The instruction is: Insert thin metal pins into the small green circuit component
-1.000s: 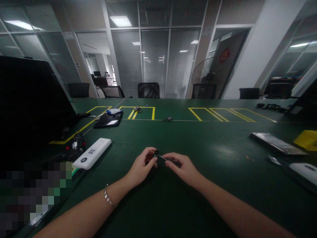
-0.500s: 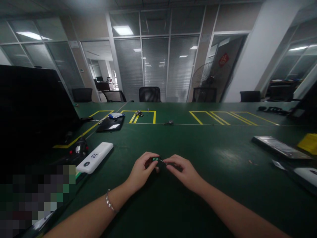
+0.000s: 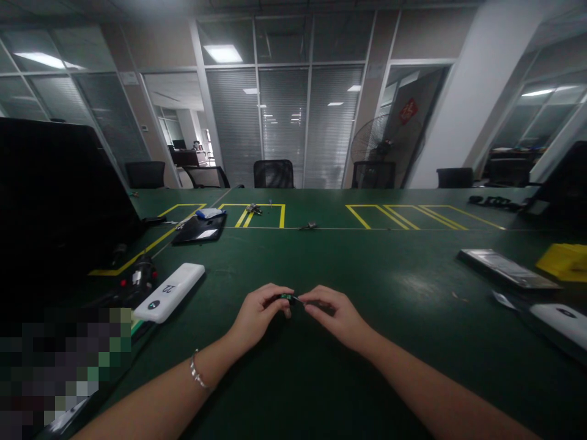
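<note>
My left hand (image 3: 259,311) pinches a small green circuit board (image 3: 287,296) between thumb and fingers, just above the table. A dark part sits at the board's right side, too small to make out. My right hand (image 3: 334,308) is closed in a pinch on a thin, shiny, pin-like piece (image 3: 299,299) whose left end meets or nearly meets the board. Whether the two touch I cannot tell. Both hands are close together over the dark green table (image 3: 293,256).
To the left are a white power bank (image 3: 172,293) marked 22, a black tablet-like slab (image 3: 200,229) and a large dark monitor (image 3: 59,195). Small metal parts (image 3: 254,209) lie farther back. At right are a flat metallic case (image 3: 507,269), a yellow object (image 3: 564,261) and another white device (image 3: 562,324).
The whole view has shifted slightly, so the table and its things appear a little farther left. Both hands keep their pinch, and the board's tilt looks slightly different.
</note>
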A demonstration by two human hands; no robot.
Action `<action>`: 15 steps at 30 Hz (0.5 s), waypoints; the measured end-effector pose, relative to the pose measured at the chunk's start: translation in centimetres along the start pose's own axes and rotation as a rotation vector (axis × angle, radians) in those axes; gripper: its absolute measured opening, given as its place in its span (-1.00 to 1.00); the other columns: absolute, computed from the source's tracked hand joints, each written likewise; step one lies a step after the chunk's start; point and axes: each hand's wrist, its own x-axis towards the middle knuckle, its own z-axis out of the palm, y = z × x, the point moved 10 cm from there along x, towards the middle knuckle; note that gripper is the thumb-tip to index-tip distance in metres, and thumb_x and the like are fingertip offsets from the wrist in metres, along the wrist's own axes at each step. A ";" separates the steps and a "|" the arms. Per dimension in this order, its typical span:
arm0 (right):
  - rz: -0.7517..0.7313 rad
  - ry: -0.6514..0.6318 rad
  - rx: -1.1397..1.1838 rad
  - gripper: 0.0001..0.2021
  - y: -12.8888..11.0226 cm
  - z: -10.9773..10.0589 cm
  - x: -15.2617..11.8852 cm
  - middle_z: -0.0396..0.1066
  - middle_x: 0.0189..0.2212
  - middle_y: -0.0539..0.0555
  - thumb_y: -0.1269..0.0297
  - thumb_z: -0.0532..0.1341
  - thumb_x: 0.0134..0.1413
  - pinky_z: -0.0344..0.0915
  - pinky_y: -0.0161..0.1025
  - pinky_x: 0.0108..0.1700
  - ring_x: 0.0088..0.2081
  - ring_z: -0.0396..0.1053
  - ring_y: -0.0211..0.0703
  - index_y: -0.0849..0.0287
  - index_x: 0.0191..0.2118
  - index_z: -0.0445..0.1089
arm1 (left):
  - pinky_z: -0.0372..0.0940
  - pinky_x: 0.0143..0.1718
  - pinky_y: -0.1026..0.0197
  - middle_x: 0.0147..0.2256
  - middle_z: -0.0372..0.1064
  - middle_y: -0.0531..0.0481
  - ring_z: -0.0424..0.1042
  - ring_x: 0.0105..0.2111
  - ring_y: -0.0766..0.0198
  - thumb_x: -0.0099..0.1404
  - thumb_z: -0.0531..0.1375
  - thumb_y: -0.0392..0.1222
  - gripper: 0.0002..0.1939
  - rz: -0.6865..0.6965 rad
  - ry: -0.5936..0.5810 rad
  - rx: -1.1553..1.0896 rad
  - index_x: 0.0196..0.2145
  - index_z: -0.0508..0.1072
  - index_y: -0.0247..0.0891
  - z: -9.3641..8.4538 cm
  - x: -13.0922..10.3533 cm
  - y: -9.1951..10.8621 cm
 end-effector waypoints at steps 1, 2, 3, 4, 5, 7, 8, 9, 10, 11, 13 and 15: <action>-0.007 -0.003 0.012 -0.79 -0.1 0.0 0.0 0.41 -0.20 0.07 0.24 0.16 0.22 0.34 -0.16 -0.17 -0.19 0.38 -0.11 0.04 -0.05 0.44 | 0.35 -0.16 0.11 -0.26 0.40 -0.04 0.46 -0.35 0.24 0.31 0.14 -0.25 -0.79 0.008 -0.008 0.009 -0.12 0.51 -0.22 0.1 0.0 0.1; -0.012 -0.005 0.023 -0.78 -0.2 0.0 0.0 0.41 -0.20 0.07 0.24 0.16 0.22 0.34 -0.16 -0.17 -0.19 0.38 -0.11 0.04 -0.05 0.43 | 0.34 -0.16 0.11 -0.28 0.41 -0.04 0.46 -0.34 0.23 0.31 0.14 -0.25 -0.79 0.017 -0.013 0.018 -0.13 0.52 -0.22 0.2 0.0 0.3; -0.015 -0.006 0.031 -0.78 -0.2 0.0 0.0 0.41 -0.20 0.08 0.24 0.16 0.22 0.34 -0.16 -0.17 -0.19 0.38 -0.12 0.05 -0.05 0.43 | 0.33 -0.16 0.11 -0.30 0.41 -0.04 0.46 -0.33 0.22 0.31 0.15 -0.24 -0.79 0.024 -0.016 0.024 -0.13 0.52 -0.22 0.2 -0.1 0.3; -0.016 -0.008 0.035 -0.78 -0.3 0.0 0.0 0.41 -0.20 0.07 0.24 0.16 0.22 0.33 -0.17 -0.17 -0.18 0.38 -0.12 0.05 -0.05 0.43 | 0.33 -0.16 0.11 -0.31 0.41 -0.04 0.46 -0.32 0.21 0.31 0.15 -0.24 -0.79 0.028 -0.013 0.023 -0.13 0.53 -0.23 0.2 -0.1 0.3; -0.016 -0.009 0.035 -0.79 -0.3 0.1 0.0 0.41 -0.20 0.07 0.25 0.17 0.22 0.33 -0.17 -0.17 -0.18 0.38 -0.12 0.05 -0.05 0.44 | 0.33 -0.17 0.11 -0.32 0.41 -0.04 0.46 -0.32 0.20 0.31 0.16 -0.23 -0.79 0.029 -0.007 0.015 -0.13 0.53 -0.23 0.2 -0.1 0.3; -0.016 -0.008 0.033 -0.79 -0.2 0.1 0.0 0.41 -0.20 0.07 0.25 0.17 0.22 0.33 -0.17 -0.16 -0.18 0.38 -0.12 0.05 -0.06 0.44 | 0.34 -0.18 0.11 -0.31 0.40 -0.04 0.46 -0.33 0.20 0.31 0.16 -0.23 -0.78 0.020 0.000 -0.017 -0.13 0.53 -0.23 0.2 0.0 0.0; -0.014 -0.001 0.033 -0.79 -0.1 0.1 0.0 0.41 -0.20 0.07 0.25 0.17 0.22 0.33 -0.17 -0.16 -0.18 0.38 -0.12 0.05 -0.06 0.44 | 0.35 -0.19 0.11 -0.31 0.40 -0.05 0.46 -0.34 0.20 0.31 0.16 -0.22 -0.78 0.010 0.002 -0.038 -0.13 0.53 -0.24 0.2 0.0 -0.2; -0.010 0.010 0.033 -0.79 0.1 0.0 0.0 0.41 -0.21 0.07 0.24 0.17 0.21 0.33 -0.17 -0.16 -0.18 0.38 -0.13 0.05 -0.07 0.45 | 0.35 -0.20 0.10 -0.29 0.40 -0.05 0.47 -0.35 0.21 0.31 0.16 -0.22 -0.78 -0.001 0.004 -0.060 -0.13 0.52 -0.24 0.2 0.1 -0.4; 0.002 0.021 0.036 -0.79 0.3 0.0 0.1 0.41 -0.21 0.07 0.23 0.17 0.21 0.33 -0.17 -0.16 -0.18 0.38 -0.13 0.06 -0.07 0.45 | 0.35 -0.21 0.10 -0.29 0.40 -0.05 0.47 -0.36 0.20 0.31 0.15 -0.22 -0.78 -0.011 0.007 -0.084 -0.12 0.52 -0.25 0.2 0.1 -0.6; 0.019 0.034 0.040 -0.79 0.6 -0.1 0.1 0.40 -0.21 0.07 0.22 0.17 0.21 0.33 -0.18 -0.18 -0.20 0.38 -0.13 0.06 -0.07 0.45 | 0.36 -0.21 0.10 -0.28 0.40 -0.05 0.48 -0.36 0.20 0.31 0.15 -0.22 -0.77 -0.022 0.008 -0.105 -0.11 0.51 -0.25 0.2 0.2 -0.7; 0.060 0.057 0.052 -0.78 1.2 -0.2 0.1 0.39 -0.22 0.07 0.19 0.16 0.22 0.34 -0.19 -0.23 -0.23 0.38 -0.14 0.06 -0.06 0.44 | 0.35 -0.22 0.10 -0.27 0.41 -0.05 0.47 -0.36 0.20 0.32 0.13 -0.21 -0.77 -0.034 0.000 -0.107 -0.12 0.50 -0.26 0.2 0.3 -0.6; 0.088 0.070 0.063 -0.77 1.5 -0.3 0.1 0.39 -0.22 0.07 0.18 0.16 0.22 0.35 -0.19 -0.24 -0.24 0.38 -0.14 0.06 -0.06 0.44 | 0.33 -0.19 0.11 -0.26 0.40 -0.05 0.45 -0.32 0.20 0.33 0.11 -0.21 -0.78 -0.021 -0.037 -0.023 -0.13 0.50 -0.24 0.5 0.3 -0.1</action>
